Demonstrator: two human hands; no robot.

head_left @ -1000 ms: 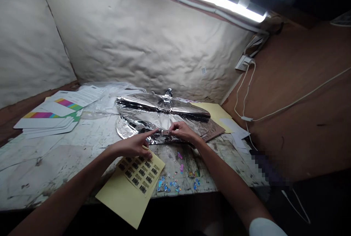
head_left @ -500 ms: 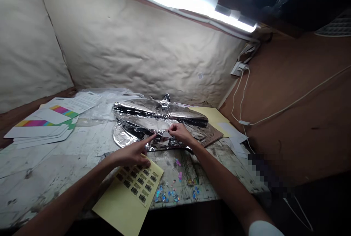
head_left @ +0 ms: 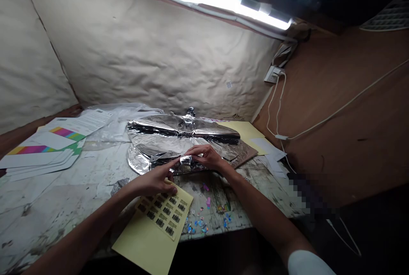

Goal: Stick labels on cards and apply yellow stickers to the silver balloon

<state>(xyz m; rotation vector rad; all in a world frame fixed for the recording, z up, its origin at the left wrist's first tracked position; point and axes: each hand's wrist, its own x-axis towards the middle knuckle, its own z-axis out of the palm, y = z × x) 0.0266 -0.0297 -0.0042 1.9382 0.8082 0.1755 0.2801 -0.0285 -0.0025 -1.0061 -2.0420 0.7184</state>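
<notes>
Flat silver foil balloons (head_left: 159,142) lie stacked on the table, their surfaces creased and shiny. My left hand (head_left: 157,180) grips a yellow sheet of barcode stickers (head_left: 143,241) under its bent fingers and thumb, while its index finger stretches out to the near edge of the foil. Across from that fingertip, my right hand (head_left: 207,157) is closed on the same near edge, around a small bright foil tab (head_left: 185,160). Its fingertips are partly hidden, so whether a sticker is between them cannot be seen. The sheet's lower end hangs past the table's front edge.
Printed cards with coloured stripes (head_left: 41,151) and clear plastic bags (head_left: 121,115) lie at the left. Yellow and white papers (head_left: 268,149) are at the right. Confetti bits (head_left: 200,225) dot the front edge. A cable (head_left: 277,113) hangs from the wall socket.
My right hand has flattened lower over the foil's near edge, and the small tab there now shows bright. The left hand still holds the sticker sheet. The view has shifted slightly.
</notes>
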